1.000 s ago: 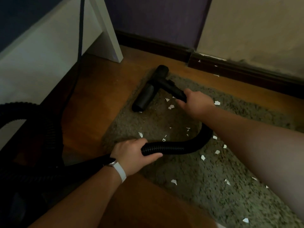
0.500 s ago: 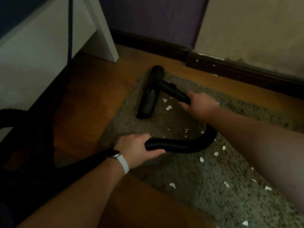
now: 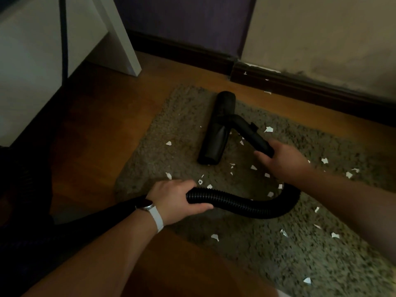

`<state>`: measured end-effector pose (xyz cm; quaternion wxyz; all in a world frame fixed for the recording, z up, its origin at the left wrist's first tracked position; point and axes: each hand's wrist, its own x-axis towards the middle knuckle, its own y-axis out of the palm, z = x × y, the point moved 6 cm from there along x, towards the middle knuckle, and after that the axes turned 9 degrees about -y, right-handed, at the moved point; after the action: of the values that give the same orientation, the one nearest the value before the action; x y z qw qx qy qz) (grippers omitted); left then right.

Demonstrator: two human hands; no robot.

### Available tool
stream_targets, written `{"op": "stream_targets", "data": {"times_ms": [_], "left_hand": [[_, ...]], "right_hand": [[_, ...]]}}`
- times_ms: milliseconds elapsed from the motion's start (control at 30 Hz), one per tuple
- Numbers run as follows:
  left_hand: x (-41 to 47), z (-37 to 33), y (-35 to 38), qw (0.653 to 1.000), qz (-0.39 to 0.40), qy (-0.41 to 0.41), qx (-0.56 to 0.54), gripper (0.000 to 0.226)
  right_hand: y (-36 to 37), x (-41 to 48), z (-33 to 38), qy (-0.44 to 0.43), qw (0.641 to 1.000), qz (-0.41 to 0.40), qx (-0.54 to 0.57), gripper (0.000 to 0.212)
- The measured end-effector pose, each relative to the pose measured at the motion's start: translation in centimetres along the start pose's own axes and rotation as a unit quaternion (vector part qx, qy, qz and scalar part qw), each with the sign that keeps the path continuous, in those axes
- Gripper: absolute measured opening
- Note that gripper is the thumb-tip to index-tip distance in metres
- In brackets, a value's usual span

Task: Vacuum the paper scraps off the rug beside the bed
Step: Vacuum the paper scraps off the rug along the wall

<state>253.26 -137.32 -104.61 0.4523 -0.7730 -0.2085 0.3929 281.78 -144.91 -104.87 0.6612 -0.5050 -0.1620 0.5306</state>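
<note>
Hose gripped by left hand; wand gripped by right hand. Nozzle laid flat on rug, paper scraps scattered around. Nozzle best kept flat, slid slowly over each scrap.

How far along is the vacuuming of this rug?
Early going. The far left corner of the rug, beyond the nozzle, looks free of scraps. In hand: the right hand grips the wand and the left hand grips the hose, nozzle down on the rug. Left: white paper scraps lie scattered around the nozzle and across the rug's near and right parts.
</note>
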Motion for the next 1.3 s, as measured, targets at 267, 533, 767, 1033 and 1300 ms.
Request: {"op": "stream_targets", "data": {"times_ms": [267,533,767,1033,1300], "left_hand": [[-1.0,0.2,0.2,1.0,0.002,0.001,0.009,0.051],[-2.6,0.8,0.7,0.999,-0.017,0.013,0.024,0.058],[-2.7,-0.4,0.6,0.999,-0.014,0.027,0.041,0.058],[-1.7,-2.5,-0.5,0.998,0.005,0.031,0.05,0.05],[-2.8,-1.1,-0.9,0.999,-0.011,0.021,0.035,0.056]], "right_hand": [[-0.1,0.9,2.1,-0.045,0.998,-0.036,-0.016,0.034],[2.3,1.7,6.4,-0.143,0.986,0.041,-0.07,0.035],[1.6,0.3,2.9,-0.085,0.995,0.037,-0.045,0.036],[-0.9,-1.6,-1.6,0.01,1.0,0.009,0.011,0.03],[-1.2,-0.6,1.7,-0.028,0.999,-0.023,0.013,0.033]]}}
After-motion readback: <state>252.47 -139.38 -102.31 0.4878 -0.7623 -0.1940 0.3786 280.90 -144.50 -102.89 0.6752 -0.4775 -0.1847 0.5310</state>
